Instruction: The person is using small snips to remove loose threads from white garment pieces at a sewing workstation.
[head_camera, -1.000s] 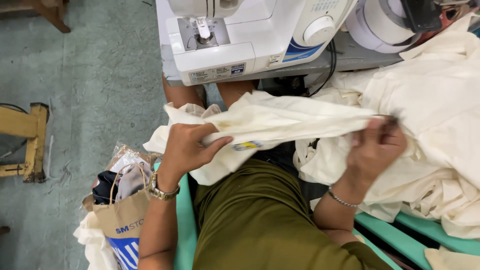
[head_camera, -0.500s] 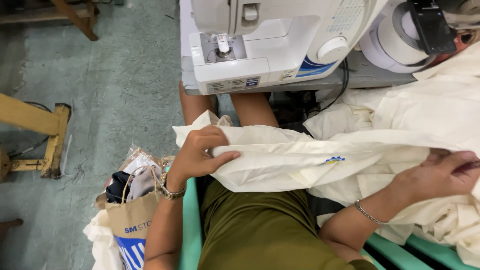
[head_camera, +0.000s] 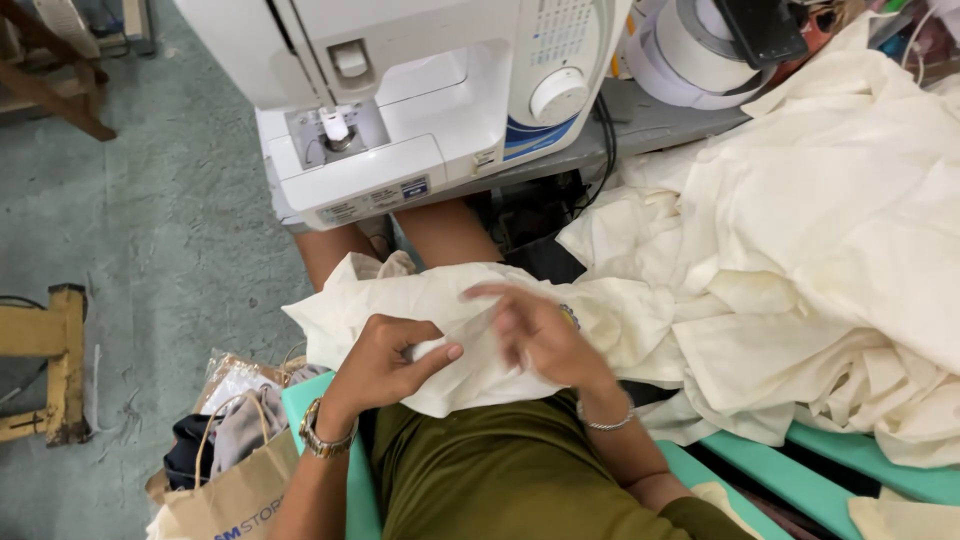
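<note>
A piece of cream fabric (head_camera: 450, 300) lies across my lap, below a white sewing machine (head_camera: 400, 110). My left hand (head_camera: 385, 355) pinches the near edge of this cream fabric between thumb and fingers. My right hand (head_camera: 535, 335), blurred by motion, rests flat on the same cloth just to the right, fingers spread. A watch sits on my left wrist and a thin bracelet on my right.
A large heap of cream cloth (head_camera: 830, 250) fills the right side. White tape rolls (head_camera: 690, 45) sit behind the machine. A paper bag (head_camera: 235, 490) with clothes stands at my left on the floor. A wooden stool (head_camera: 45, 360) is far left. I sit on a teal seat (head_camera: 330, 430).
My right hand has let go of the stretched cloth at the far right and come in next to my left hand. The fabric is no longer pulled taut. The view has shifted downward.
</note>
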